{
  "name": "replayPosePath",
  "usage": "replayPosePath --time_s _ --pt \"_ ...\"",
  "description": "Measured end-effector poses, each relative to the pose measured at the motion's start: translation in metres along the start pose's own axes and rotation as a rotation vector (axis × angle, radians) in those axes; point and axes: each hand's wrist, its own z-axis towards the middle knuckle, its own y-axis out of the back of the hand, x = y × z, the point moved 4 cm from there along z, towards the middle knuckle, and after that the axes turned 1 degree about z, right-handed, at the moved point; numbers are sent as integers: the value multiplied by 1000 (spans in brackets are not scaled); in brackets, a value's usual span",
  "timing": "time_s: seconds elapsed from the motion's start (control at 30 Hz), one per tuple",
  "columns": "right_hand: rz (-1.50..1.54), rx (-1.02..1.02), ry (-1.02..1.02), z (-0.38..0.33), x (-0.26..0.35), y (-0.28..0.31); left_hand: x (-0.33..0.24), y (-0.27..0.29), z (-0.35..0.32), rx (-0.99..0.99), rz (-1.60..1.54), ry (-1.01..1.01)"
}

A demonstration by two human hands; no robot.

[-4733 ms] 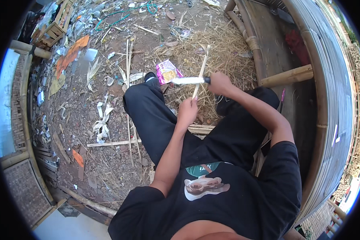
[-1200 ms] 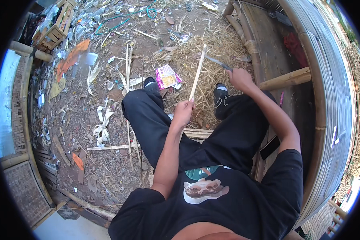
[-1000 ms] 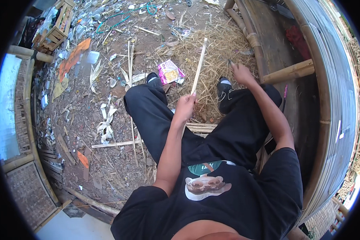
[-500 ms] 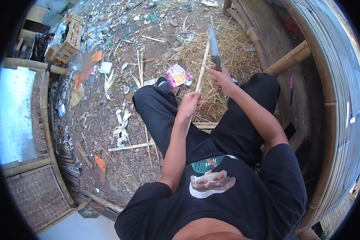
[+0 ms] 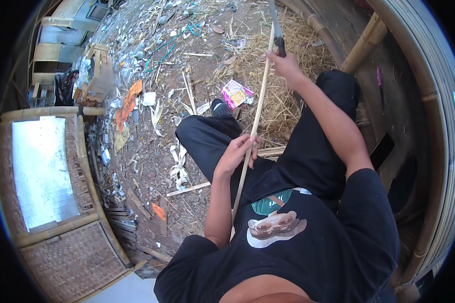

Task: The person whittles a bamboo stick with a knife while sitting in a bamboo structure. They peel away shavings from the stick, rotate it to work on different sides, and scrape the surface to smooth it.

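Note:
A long pale bamboo strip (image 5: 261,100) slants from beside my lap up and away from me. My left hand (image 5: 236,153) is closed around its lower part, thumb lying along it. In my right hand (image 5: 286,66) is a knife (image 5: 280,46) gripped by its dark handle. Its blade points away from me, alongside the strip's far end, and the tip is cut off by the picture's top edge. My right fingers are right at the strip; whether they touch it I cannot tell.
Pale shavings (image 5: 283,108) heap on the ground beyond my knees, beside a pink-and-white packet (image 5: 236,94). Litter and loose strips lie to the left. A wooden crate (image 5: 98,76) stands far left. A woven bamboo panel (image 5: 76,257) is at left, bamboo poles (image 5: 423,166) at right.
My right hand and the knife have moved farther away along the strip. My left hand sits lower on it, nearer my lap, its fingers looser. The whole view has shifted.

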Motion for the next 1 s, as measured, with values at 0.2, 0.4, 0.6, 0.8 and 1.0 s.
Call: replayPosePath --time_s 0.2,0.4,0.6,0.8,1.0 --pt "-209 -158 63 23 10 25 6 -9 3 -74 -67 -6" --pt "-472 -156 295 -11 22 8 -3 6 24 -203 -140 -81" --pt "-769 255 280 -28 9 -7 -8 22 37 -249 -167 -137" --pt "-974 477 545 -41 -20 -25 1 37 55 -333 -168 -95" --pt "-1063 537 369 -35 -43 -27 2 35 66 -393 -142 3"
